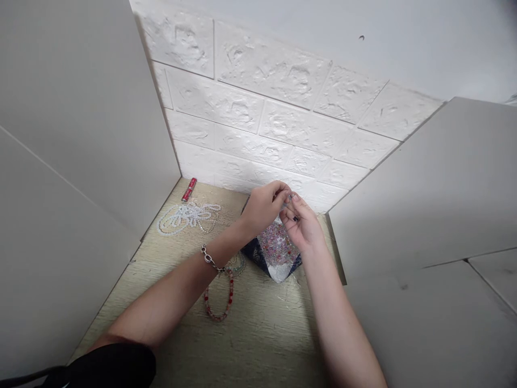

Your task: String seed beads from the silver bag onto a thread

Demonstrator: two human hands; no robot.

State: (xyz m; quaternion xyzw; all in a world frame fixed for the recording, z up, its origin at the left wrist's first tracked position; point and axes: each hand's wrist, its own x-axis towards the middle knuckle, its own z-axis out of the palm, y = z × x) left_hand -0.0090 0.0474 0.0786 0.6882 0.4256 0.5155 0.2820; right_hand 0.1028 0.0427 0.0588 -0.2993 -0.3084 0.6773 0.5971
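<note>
My left hand is closed, with thumb and forefinger pinched together. Its fingertips meet those of my right hand, also pinched, above a heap of small multicoloured beads. Something tiny is between the fingertips, too small to make out. A small dark spot shows by the right hand's curled fingers. The beads lie on a pale liner inside a dark blue holder, partly hidden by my hands. Below my left wrist, a red and pink beaded strand curves on the wooden surface.
White bead strands lie tangled at the left, near a red cylinder. Pale beads sit partly under my left wrist. Grey panels rise on both sides, and a white brick-patterned wall stands behind.
</note>
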